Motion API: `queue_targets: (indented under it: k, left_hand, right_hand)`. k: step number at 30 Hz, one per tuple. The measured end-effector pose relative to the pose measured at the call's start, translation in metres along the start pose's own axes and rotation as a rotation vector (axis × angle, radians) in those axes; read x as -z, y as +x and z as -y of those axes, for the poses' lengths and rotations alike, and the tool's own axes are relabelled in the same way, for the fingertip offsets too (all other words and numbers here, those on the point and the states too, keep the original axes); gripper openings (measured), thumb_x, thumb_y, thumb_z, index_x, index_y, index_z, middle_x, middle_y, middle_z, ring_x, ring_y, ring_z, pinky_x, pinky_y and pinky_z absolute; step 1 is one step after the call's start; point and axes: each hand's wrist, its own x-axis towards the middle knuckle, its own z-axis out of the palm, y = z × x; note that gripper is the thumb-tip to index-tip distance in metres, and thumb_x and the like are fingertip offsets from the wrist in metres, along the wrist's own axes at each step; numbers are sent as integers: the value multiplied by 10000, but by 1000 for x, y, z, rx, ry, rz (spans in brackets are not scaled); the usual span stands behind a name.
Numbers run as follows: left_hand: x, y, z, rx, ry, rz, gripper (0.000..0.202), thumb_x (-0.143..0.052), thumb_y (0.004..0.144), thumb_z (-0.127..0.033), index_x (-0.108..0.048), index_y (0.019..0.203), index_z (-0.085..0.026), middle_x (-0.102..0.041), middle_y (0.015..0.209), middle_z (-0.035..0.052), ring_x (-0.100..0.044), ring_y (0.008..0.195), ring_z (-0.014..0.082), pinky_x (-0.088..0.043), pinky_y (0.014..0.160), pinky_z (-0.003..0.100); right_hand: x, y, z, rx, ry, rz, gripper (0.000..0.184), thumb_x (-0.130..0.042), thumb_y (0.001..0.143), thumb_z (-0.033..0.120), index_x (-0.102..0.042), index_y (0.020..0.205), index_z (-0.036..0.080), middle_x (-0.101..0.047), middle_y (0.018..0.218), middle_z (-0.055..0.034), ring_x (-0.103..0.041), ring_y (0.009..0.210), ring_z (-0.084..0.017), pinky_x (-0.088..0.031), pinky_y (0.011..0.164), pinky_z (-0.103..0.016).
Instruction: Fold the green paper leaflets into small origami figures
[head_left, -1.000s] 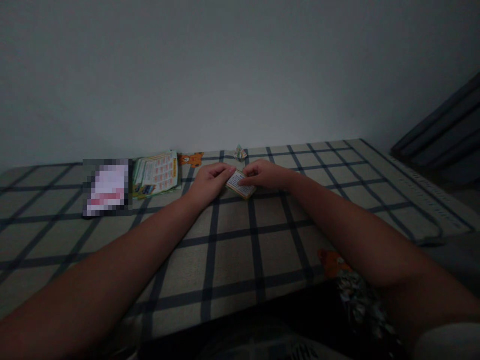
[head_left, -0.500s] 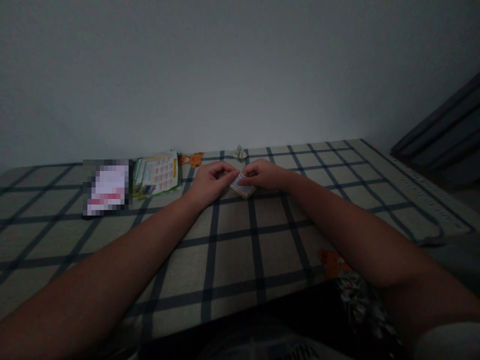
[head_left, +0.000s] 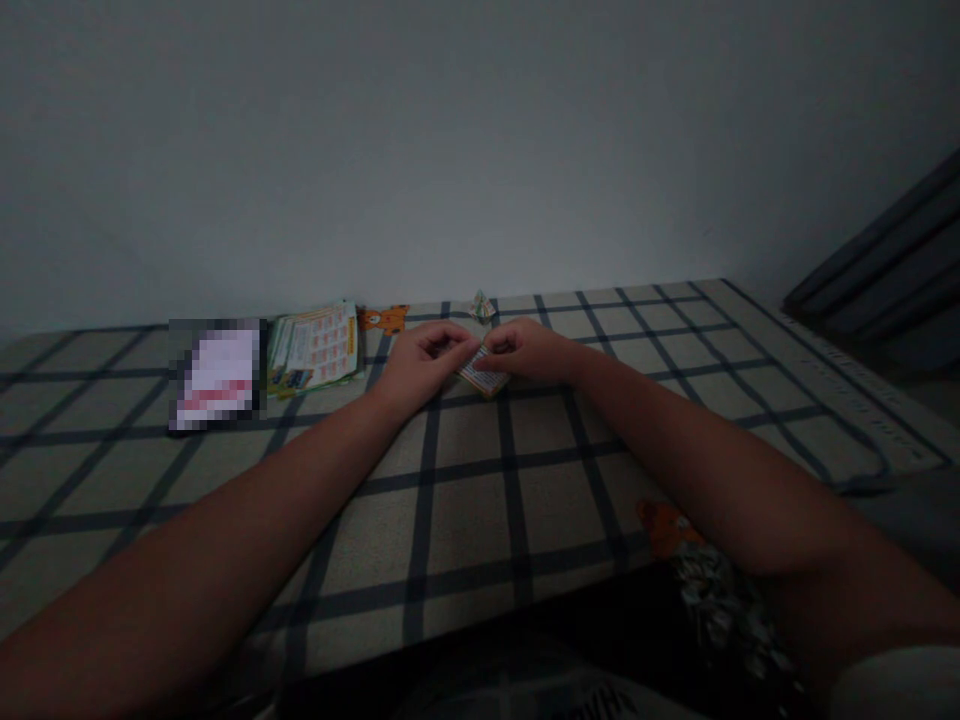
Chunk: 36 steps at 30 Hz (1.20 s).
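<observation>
Both my hands meet over a small folded piece of printed paper [head_left: 484,378] lying on a checked bedsheet [head_left: 465,500]. My left hand [head_left: 421,362] has its fingers curled, with the fingertips pinching the paper's left edge. On the paper's right side, my right hand [head_left: 531,349] is also curled and presses with its fingertips. Much of the paper is hidden under the fingers. A small finished folded paper shape [head_left: 481,305] stands just beyond my hands near the wall.
A stack of printed leaflets [head_left: 311,348] lies to the left of my hands, beside a blurred-out sheet [head_left: 217,375]. The room is dim. A plain wall rises behind the bed, and a dark slanted object [head_left: 885,270] leans at the far right.
My fingers have closed in over the folded paper, which now shows less than a second ago. My arms have stayed where they were.
</observation>
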Motion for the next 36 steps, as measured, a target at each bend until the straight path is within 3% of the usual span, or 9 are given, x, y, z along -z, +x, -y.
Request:
queue_targets:
  k: [7,11,13,17,24,31,36]
  left_hand:
    - [-1,0,-8,0,4,-9,309,-753,819,-496,-745,783,-190,-718,789,34,-619,754,171,-478,718,279]
    - [-4,1,-3,164,-284,20,457,-684,843,-630,-764,972,-199,-714,819,44,-606,670,160,-466,581,267]
    - [-4,2,-1,212,-345,52,463,-720,814,-634,-753,953,-194,-671,728,22,-571,594,141,-446,543,259]
    - [-3,0,1,182,-177,70,419,-772,793,-590,-715,789,-174,-615,606,0,-530,532,112,-401,528,238]
    - [-1,-1,-2,127,54,48,351,-700,850,-505,-738,782,-163,-611,580,-12,-482,498,98,-328,482,221]
    - [1,2,-2,76,82,-90,269,-682,828,-412,-713,730,-163,-604,591,-18,-479,533,107,-362,523,230]
    - [1,2,-4,79,83,-131,244,-683,812,-376,-671,689,-165,-588,585,-22,-485,556,113,-378,546,233]
  right_hand:
    - [-1,1,-3,4,58,-13,383,-630,880,508,-584,735,156,-515,680,25,-449,653,-114,-315,613,-265]
    - [1,2,-6,-48,183,-142,356,-684,843,482,-596,754,149,-560,710,3,-494,678,-125,-361,622,-266]
    - [2,3,-7,-64,283,-227,322,-699,835,446,-604,769,146,-592,721,-12,-524,688,-133,-392,631,-266]
    - [3,6,-10,-63,429,-338,305,-731,805,430,-639,815,139,-665,767,-37,-573,712,-140,-431,646,-257]
    - [1,7,-12,-73,425,-374,381,-780,740,493,-654,753,133,-623,691,-7,-534,639,-108,-402,583,-235]
    - [1,5,-5,-95,494,-386,402,-756,805,539,-688,814,144,-649,713,-8,-571,632,-104,-484,579,-226]
    - [4,7,-12,-103,527,-382,304,-804,809,417,-676,793,142,-680,721,-14,-611,631,-97,-544,630,-224]
